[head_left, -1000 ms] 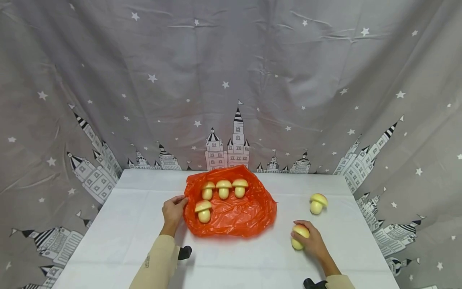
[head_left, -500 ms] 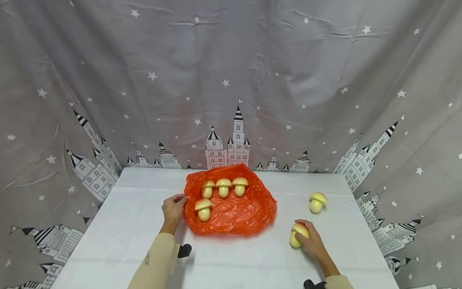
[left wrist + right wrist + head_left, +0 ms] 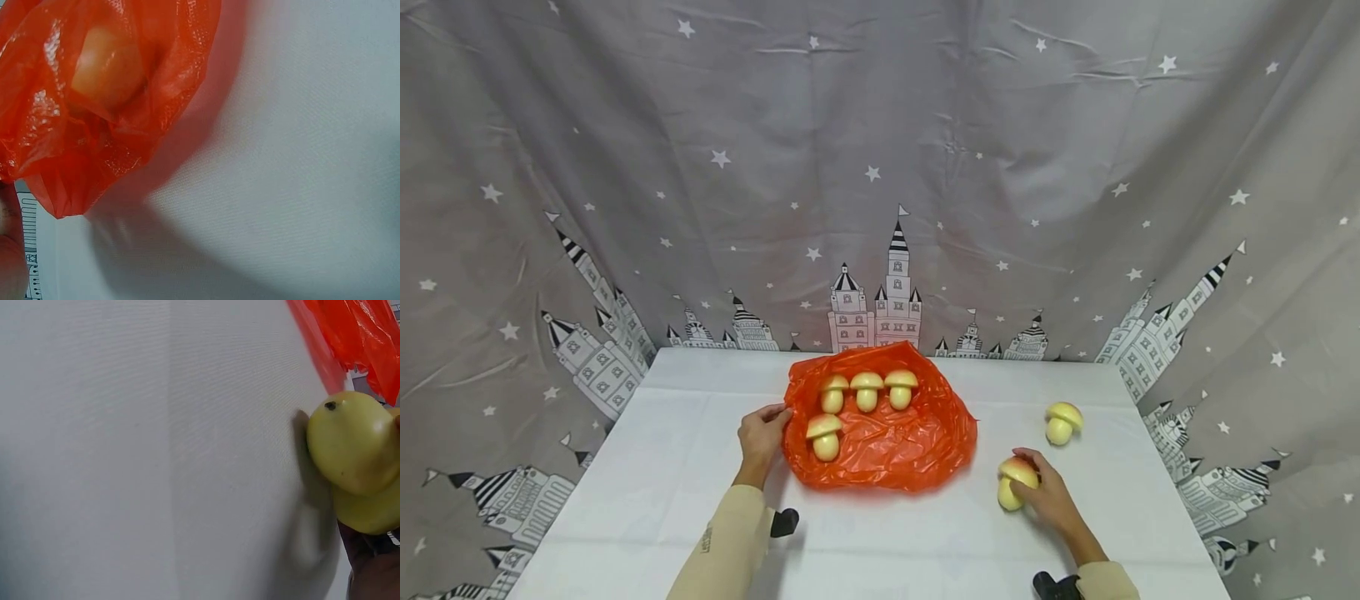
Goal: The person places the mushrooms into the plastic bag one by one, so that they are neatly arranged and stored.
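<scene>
A red plastic bag [image 3: 895,450] lies spread open mid-table, with several yellow toy mushrooms on it: a row along the back and one toy mushroom [image 3: 826,438] at front left. My left hand [image 3: 762,437] pinches the bag's left edge between thumb and fingers. Through the thin red film [image 3: 37,125] in the left wrist view a mushroom [image 3: 109,69] shows. To the right of the bag, my right hand [image 3: 1047,492] grips another toy mushroom [image 3: 1009,492] around its cap. Its rounded stem [image 3: 350,440] faces the camera in the right wrist view; most of that hand is out of frame.
One more toy mushroom [image 3: 1060,423] stands on the white-covered table [image 3: 880,550] at the right, behind my right hand. A grey curtain [image 3: 880,167] printed with castles and stars hangs behind and along the sides of the table.
My right hand has moved slightly left and away from me with the mushroom, tilting it more upright. The left hand still pinches the bag edge in the same place.
</scene>
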`<state>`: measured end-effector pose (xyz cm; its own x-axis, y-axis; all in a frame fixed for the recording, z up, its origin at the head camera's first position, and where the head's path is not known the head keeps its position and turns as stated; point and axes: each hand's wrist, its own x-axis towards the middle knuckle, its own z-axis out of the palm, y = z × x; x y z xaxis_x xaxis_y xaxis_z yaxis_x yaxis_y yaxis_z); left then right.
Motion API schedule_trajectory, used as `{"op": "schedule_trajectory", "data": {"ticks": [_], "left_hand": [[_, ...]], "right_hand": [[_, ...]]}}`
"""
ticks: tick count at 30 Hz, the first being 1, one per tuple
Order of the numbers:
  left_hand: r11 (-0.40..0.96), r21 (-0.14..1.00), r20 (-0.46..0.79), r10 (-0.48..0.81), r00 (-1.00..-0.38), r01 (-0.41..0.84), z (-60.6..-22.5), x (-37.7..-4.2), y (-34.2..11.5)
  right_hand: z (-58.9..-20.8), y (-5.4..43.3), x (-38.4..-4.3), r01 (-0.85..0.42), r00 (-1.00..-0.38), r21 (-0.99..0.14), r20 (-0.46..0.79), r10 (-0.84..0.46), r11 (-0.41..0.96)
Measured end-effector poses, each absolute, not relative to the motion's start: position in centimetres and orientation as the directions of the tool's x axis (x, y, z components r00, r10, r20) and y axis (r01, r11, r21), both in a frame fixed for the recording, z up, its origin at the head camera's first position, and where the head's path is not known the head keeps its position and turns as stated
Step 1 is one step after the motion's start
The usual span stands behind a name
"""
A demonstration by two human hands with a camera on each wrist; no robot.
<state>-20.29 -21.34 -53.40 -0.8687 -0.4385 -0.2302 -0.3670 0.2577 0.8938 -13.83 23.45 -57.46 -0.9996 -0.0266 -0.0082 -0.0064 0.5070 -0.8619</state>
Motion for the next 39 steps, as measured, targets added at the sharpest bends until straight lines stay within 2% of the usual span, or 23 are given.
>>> {"op": "schedule_trajectory", "data": {"ticks": [4,16,24,30,33,39], "left_hand": [[0.264,0.894,-0.222,-0.443,-0.869,-0.363,-53.5,-20.3,-21.4],[0.258,0.894,-0.226,-0.444,-0.867,-0.365,-53.5,-20.3,-21.5],[0.255,0.891,-0.242,-0.435,-0.868,-0.376,-53.7,-20.3,-21.7],[0.247,0.893,-0.244,-0.433,-0.868,-0.375,-53.6,-20.3,-21.7],[0.256,0.891,-0.239,-0.436,-0.868,-0.375,-53.5,-20.3,-21.7],[0.259,0.89,-0.239,-0.435,-0.868,-0.375,-53.6,-20.2,-21.8]], "right_hand": [[-57.4,23.4,-14.2,-0.018,-1.0,-0.878,0.005,-0.028,0.478],[-55.9,22.9,-16.0,-0.153,-0.988,-0.856,0.121,-0.096,0.493],[-53.1,22.2,-16.8,-0.074,-0.993,-0.88,0.021,-0.116,0.47],[-50.3,21.3,-16.6,-0.12,-0.985,-0.906,0.058,-0.162,0.405],[-50.8,21.4,-17.2,-0.159,-0.977,-0.92,0.094,-0.192,0.359],[-52.4,21.1,-18.4,-0.146,-0.979,-0.949,0.098,-0.178,0.278]]}}
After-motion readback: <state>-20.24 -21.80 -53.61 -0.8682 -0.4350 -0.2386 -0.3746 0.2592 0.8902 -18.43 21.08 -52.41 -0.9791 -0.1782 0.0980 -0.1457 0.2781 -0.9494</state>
